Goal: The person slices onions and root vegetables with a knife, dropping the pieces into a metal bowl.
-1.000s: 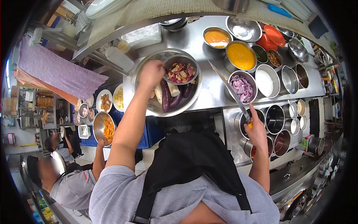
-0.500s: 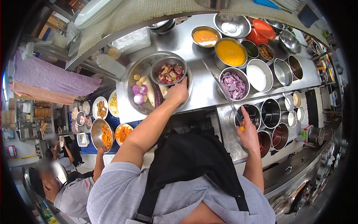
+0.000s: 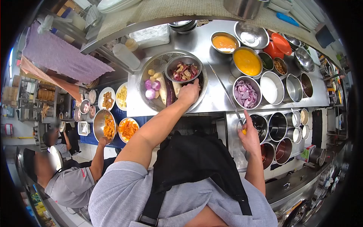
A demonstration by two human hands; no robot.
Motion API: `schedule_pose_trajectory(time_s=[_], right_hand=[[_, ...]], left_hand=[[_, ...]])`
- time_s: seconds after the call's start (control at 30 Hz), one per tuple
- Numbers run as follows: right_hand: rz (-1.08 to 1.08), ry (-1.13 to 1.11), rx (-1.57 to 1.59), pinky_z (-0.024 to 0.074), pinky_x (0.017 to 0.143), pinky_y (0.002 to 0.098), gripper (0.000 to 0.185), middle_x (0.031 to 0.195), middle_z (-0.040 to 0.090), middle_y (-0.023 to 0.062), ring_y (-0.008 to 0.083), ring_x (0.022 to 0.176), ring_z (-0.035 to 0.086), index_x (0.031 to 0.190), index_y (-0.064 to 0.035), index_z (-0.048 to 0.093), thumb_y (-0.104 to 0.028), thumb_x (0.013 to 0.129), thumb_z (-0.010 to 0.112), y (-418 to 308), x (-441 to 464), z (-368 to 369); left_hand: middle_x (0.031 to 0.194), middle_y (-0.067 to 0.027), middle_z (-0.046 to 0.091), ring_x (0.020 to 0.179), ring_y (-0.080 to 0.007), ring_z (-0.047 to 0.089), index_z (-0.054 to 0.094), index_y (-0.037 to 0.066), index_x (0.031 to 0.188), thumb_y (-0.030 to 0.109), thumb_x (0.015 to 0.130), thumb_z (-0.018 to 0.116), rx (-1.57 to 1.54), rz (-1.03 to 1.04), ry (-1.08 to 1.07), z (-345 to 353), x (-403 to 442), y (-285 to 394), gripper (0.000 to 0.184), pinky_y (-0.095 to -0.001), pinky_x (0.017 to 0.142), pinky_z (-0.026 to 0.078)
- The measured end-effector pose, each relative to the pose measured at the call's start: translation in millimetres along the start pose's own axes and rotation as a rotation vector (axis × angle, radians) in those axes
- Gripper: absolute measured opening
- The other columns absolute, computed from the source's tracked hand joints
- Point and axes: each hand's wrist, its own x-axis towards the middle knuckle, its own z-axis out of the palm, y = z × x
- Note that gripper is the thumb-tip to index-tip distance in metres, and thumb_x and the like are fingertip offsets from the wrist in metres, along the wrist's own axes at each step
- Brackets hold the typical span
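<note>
My left hand (image 3: 190, 92) is closed at the near edge of a small metal bowl (image 3: 184, 77) of reddish-purple peels and pale pieces; some fingers are hidden behind the bowl's edge. That bowl rests inside a large perforated colander (image 3: 142, 90). Beside it in the colander lie purple onions (image 3: 153, 87), a long white radish (image 3: 162, 87) and a dark purple vegetable (image 3: 169, 94). My right hand (image 3: 250, 138) grips a long knife (image 3: 225, 90) by its yellow handle, blade pointing away over the steel counter. Close to the blade stands a pot of sliced red onion (image 3: 246, 92).
Bowls of orange sauce (image 3: 225, 42) and yellow liquid (image 3: 247, 61), plus a pot of white liquid (image 3: 270, 88), stand at the right. Dark pots (image 3: 277, 126) sit lower right. A shelf edge (image 3: 151, 20) overhangs the counter. At left a co-worker (image 3: 73, 181) holds a bowl of orange food (image 3: 108, 126).
My view has turned slightly, so the counter and its contents appear farther right. Both hands keep their holds. The co-worker's head and arm have shifted a little.
</note>
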Motion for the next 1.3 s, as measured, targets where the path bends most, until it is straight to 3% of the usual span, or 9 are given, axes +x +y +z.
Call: schedule_pose_trajectory(time_s=[0.13,0.23,0.27,0.3,0.4,0.53,0.57,0.97,1.3], right_hand=[[-0.009,-0.004,0.025,0.0514,0.083,0.0439,0.084,0.089,0.064,0.0184,0.0368,0.085,0.066,0.159,-0.0186,0.028,-0.006,0.084,0.065,3,9,5],[-0.054,-0.028,0.071,0.0516,0.081,0.0431,0.081,0.084,0.062,0.0184,0.0357,0.079,0.065,0.159,-0.0185,0.029,-0.008,0.086,0.063,6,23,16],[-0.050,-0.055,0.069,0.0512,0.083,0.0456,0.076,0.088,0.066,0.0226,0.0412,0.086,0.067,0.158,-0.0187,0.030,-0.012,0.090,0.062,4,28,20],[-0.055,-0.054,0.069,0.0512,0.083,0.0456,0.076,0.088,0.066,0.0226,0.0412,0.086,0.067,0.158,-0.0187,0.030,-0.012,0.090,0.062,2,32,24],[-0.080,-0.134,0.108,0.0446,0.102,0.0421,0.062,0.132,0.060,0.0280,0.0422,0.120,0.060,0.154,-0.0105,0.035,-0.015,0.097,0.058,-21,40,31],[-0.379,-0.067,0.118,0.0469,0.090,0.0538,0.053,0.106,0.066,0.0344,0.0528,0.106,0.060,0.150,-0.0113,0.037,-0.020,0.100,0.052,-37,70,56],[-0.219,-0.205,0.100,0.0460,0.090,0.0551,0.052,0.104,0.066,0.0333,0.0531,0.104,0.060,0.149,-0.0101,0.037,-0.020,0.100,0.051,-52,73,50],[-0.468,-0.103,-0.083,0.0491,0.081,0.0578,0.049,0.097,0.068,0.0301,0.0497,0.091,0.065,0.148,-0.0133,0.039,-0.016,0.100,0.048,-95,81,67],[-0.522,-0.051,-0.240,0.0514,0.076,0.0571,0.056,0.094,0.068,0.0272,0.0466,0.083,0.066,0.151,-0.0163,0.038,-0.010,0.097,0.048,-91,74,81]], left_hand=[[0.093,-0.0297,0.069,0.092,-0.0480,0.067,0.061,-0.001,0.105,0.032,0.100,0.052,-0.111,0.104,0.111,4,-19,-17,0.034,-0.0572,0.082,0.052],[0.094,-0.0312,0.068,0.092,-0.0501,0.065,0.061,-0.001,0.106,0.031,0.100,0.052,-0.359,0.065,0.156,2,-34,-29,0.035,-0.0576,0.084,0.051],[0.095,-0.0208,0.072,0.084,-0.0367,0.071,0.060,-0.001,0.111,0.024,0.099,0.055,-0.408,0.055,0.197,-1,-42,-34,0.028,-0.0436,0.074,0.056],[0.095,-0.0208,0.072,0.084,-0.0367,0.071,0.060,-0.001,0.111,0.024,0.099,0.055,-0.407,0.055,0.202,-7,-51,-39,0.028,-0.0436,0.074,0.056],[0.100,-0.0085,0.069,0.077,-0.0131,0.067,0.059,0.004,0.117,0.014,0.100,0.056,-1.355,-0.200,0.024,-57,-80,-32,0.020,-0.0231,0.058,0.051],[0.101,-0.0092,0.065,0.081,-0.0161,0.065,0.052,0.006,0.118,0.012,0.100,0.058,-1.648,-0.113,0.223,-75,-55,-54,0.020,-0.0282,0.065,0.050],[0.101,-0.0092,0.065,0.081,-0.0161,0.065,0.052,0.006,0.118,0.012,0.100,0.058,-1.646,-0.105,0.229,-79,-49,-53,0.020,-0.0282,0.065,0.050],[0.110,-0.0128,0.065,0.099,-0.0231,0.066,0.055,-0.003,0.123,0.008,0.101,0.060,-1.735,-0.124,0.507,-72,-26,-41,0.025,-0.0376,0.087,0.057],[0.105,-0.0127,0.069,0.093,-0.0213,0.068,0.060,-0.006,0.114,0.009,0.100,0.061,-1.731,-0.102,0.573,-60,-13,-39,0.020,-0.0354,0.081,0.058]])
